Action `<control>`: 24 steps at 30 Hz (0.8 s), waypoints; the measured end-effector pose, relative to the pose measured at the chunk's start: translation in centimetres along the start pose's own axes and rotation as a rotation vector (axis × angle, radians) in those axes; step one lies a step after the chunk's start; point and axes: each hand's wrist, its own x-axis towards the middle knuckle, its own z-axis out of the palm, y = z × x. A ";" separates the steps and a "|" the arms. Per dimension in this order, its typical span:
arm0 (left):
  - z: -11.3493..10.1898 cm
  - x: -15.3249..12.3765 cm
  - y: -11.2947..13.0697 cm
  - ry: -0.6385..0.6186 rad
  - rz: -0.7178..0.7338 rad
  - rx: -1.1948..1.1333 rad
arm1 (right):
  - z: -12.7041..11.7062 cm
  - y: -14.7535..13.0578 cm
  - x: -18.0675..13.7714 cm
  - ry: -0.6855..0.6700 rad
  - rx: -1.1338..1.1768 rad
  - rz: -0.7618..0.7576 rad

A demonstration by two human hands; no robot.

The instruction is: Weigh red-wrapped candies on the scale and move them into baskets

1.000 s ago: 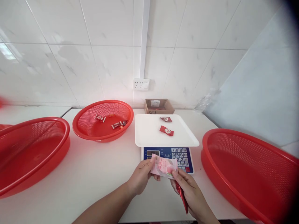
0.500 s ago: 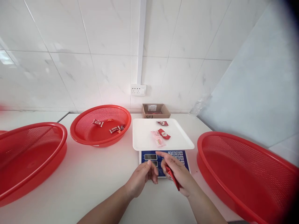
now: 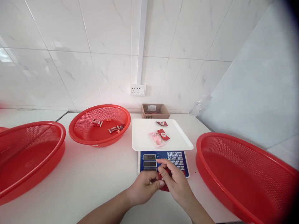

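My left hand (image 3: 142, 188) and my right hand (image 3: 177, 183) meet in front of the scale (image 3: 163, 161). Between them is a small red packet (image 3: 164, 187), mostly hidden by the fingers. My right hand is closed round it, index finger stretched out, and my left thumb and fingers pinch its left edge. On the scale's white tray (image 3: 141, 135) lie a pink wrapped sweet (image 3: 156, 139), a red wrapped sweet (image 3: 164, 134) touching it, and a dark red wrapped sweet (image 3: 162, 123) further back. Digits show on the scale's display, too blurred to read surely.
A red basket (image 3: 98, 141) at the back left holds several wrapped sweets (image 3: 113, 128). Another red basket (image 3: 62, 133) stands at the left, and a big one (image 3: 201, 149) at the right. Behind the tray is a cardboard box (image 3: 163, 114) against the tiled wall, below a socket (image 3: 138, 90).
My left hand has moved right and taken hold of the packet's edge. The packet has turned and shifted left in my right hand. The sweets on the tray lie as before.
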 end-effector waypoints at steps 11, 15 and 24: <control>-0.6 0.0 0.4 0.119 -0.029 -0.006 | -3.2 0.6 2.4 0.216 0.054 0.095; -0.6 0.0 0.0 0.096 -0.041 0.014 | -4.7 0.5 5.1 0.387 -0.200 0.053; -0.8 0.1 -0.2 0.093 -0.012 0.106 | -4.2 1.8 6.3 0.544 -0.519 -0.252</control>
